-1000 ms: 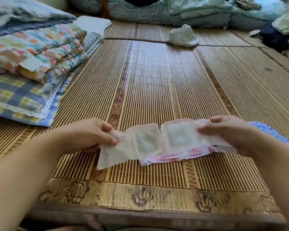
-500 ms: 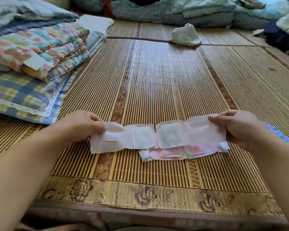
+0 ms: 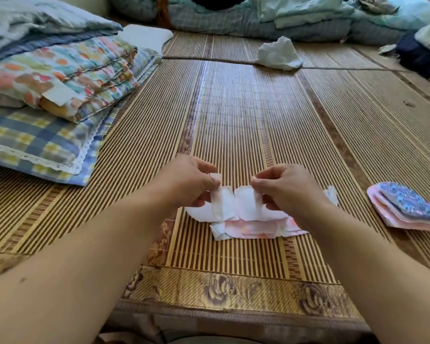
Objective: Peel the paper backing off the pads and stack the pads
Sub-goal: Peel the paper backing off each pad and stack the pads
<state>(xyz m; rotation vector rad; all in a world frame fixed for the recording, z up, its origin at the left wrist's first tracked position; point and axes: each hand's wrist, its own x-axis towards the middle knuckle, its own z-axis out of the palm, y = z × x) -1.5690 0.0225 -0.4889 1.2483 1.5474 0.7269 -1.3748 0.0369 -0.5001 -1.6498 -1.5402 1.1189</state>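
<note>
Two pinch grips on one long white soft pad [image 3: 236, 204]: left end caught between thumb and fingertips of the left hand [image 3: 186, 184], right end taken the same way by the right hand [image 3: 288, 187]. Held low over the mat, ends brought near each other, middle buckled into upright folds. Probably done to double the pad over or to free an edge of the backing; cannot tell which.

Directly below, touching the pad's lower edge, a flattened pink-and-white printed pile [image 3: 253, 228] of wrapper or paper, likely left there as the working spot. Well apart to the right, a small stack of pink-edged pads [image 3: 405, 207] topped by a blue patterned sheet, seemingly parked clear of the fingers yet within easy reach of the right hand.

Underneath everything, a striped brown bamboo mat [image 3: 233, 108]. Off to the left, a blue-and-yellow checked pillow [image 3: 30, 142] under a folded floral quilt [image 3: 67, 70]; far back, a crumpled white cloth [image 3: 278, 54], none of it near the work.
</note>
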